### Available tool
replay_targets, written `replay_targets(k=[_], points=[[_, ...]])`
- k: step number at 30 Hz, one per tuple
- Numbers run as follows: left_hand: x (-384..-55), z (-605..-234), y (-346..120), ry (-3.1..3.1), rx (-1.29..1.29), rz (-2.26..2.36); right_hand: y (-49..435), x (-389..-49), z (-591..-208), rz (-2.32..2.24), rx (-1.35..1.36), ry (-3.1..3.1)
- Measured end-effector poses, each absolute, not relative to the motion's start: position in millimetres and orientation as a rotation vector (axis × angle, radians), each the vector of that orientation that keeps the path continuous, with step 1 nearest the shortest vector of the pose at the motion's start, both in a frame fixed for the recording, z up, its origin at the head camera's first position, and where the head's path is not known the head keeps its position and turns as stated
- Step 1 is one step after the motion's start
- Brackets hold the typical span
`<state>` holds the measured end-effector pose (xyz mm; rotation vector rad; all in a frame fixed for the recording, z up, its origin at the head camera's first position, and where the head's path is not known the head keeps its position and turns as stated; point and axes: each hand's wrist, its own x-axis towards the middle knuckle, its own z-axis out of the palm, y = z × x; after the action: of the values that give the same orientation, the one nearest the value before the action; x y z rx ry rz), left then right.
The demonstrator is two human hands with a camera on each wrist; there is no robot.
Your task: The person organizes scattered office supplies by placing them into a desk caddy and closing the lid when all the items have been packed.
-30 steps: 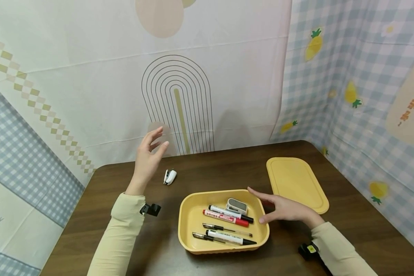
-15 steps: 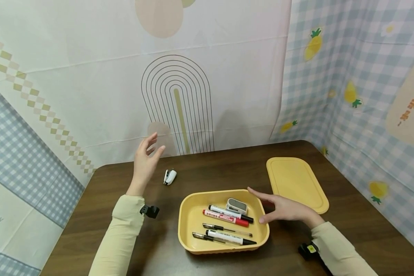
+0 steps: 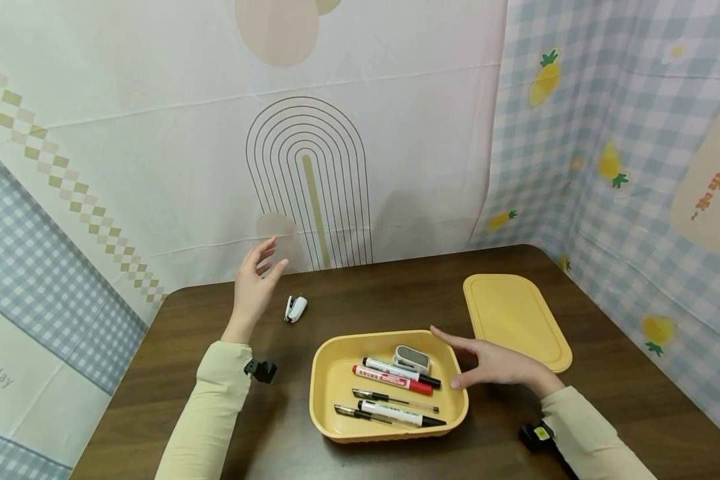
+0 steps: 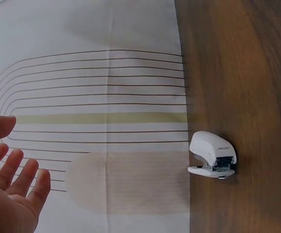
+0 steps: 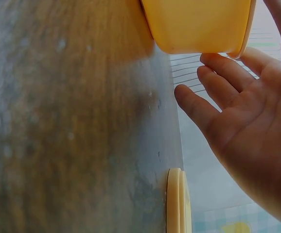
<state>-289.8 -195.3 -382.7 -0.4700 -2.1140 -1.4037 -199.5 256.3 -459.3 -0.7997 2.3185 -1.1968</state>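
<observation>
My left hand [image 3: 253, 287] hovers over the far left of the table, holding nothing, thumb and fingers apart. Just to its right on the tabletop lies a small white stapler [image 3: 296, 309], also seen past the hand in the left wrist view [image 4: 212, 154]. My right hand [image 3: 498, 361] touches the right end of a yellow box [image 3: 321, 373], thumb at the rim and index finger at the far corner. In the right wrist view, extended fingers lie beside the box's outer wall [image 5: 199, 24]. Inside the box are a red marker [image 3: 392, 379], black-capped markers [image 3: 396, 413], pens [image 3: 396, 400] and a rounded white-and-grey block [image 3: 412, 359].
A flat yellow lid [image 3: 516, 320] lies on the brown wooden table [image 3: 384, 293], at the far right behind my right hand. Printed cloth [image 3: 426, 133] hangs along the table's back and right side.
My left hand has lowered slightly and drawn back a little toward me. My right hand, the box, the stapler and the lid have stayed in place.
</observation>
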Motion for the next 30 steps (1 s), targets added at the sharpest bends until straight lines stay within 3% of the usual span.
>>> replay_targets(k=[30], points=[[-303.3,-413.0,-208.5,-2.289,-0.309,-1.454,257.0,-199.3,-459.6,-1.195,-0.799,2.331]])
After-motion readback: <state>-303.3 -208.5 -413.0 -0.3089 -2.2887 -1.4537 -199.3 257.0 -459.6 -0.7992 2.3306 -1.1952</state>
